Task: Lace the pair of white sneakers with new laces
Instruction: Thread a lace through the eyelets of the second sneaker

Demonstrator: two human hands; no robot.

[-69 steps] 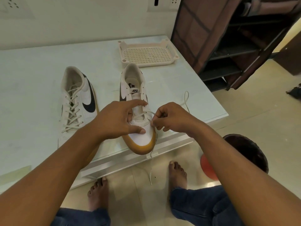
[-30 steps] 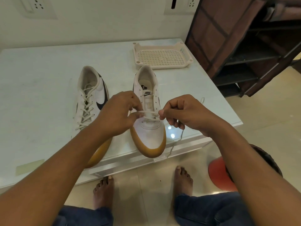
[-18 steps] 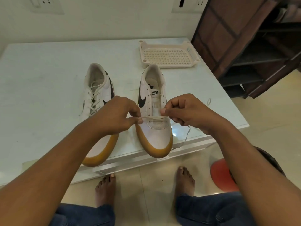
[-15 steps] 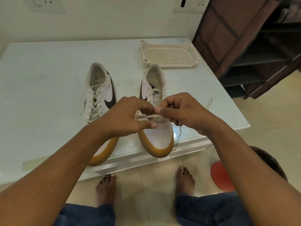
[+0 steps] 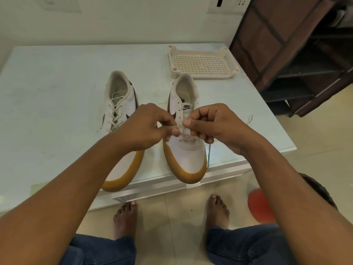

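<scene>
Hands sit closer together than half a second ago: left hand (image 5: 147, 127) and right hand (image 5: 215, 125) each pinch the lace (image 5: 178, 127), fingertips nearly meeting, above the barely laced sneaker (image 5: 189, 159) at the tabletop's (image 5: 57, 92) front edge. Beside it, the fully laced sneaker (image 5: 122, 104) has not moved.

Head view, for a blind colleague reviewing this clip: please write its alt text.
The left hand and right hand pinch a white lace above a sneaker laced only at its lowest eyelets, on a white table. A laced sneaker lies to its left; a perforated tray sits behind.
</scene>
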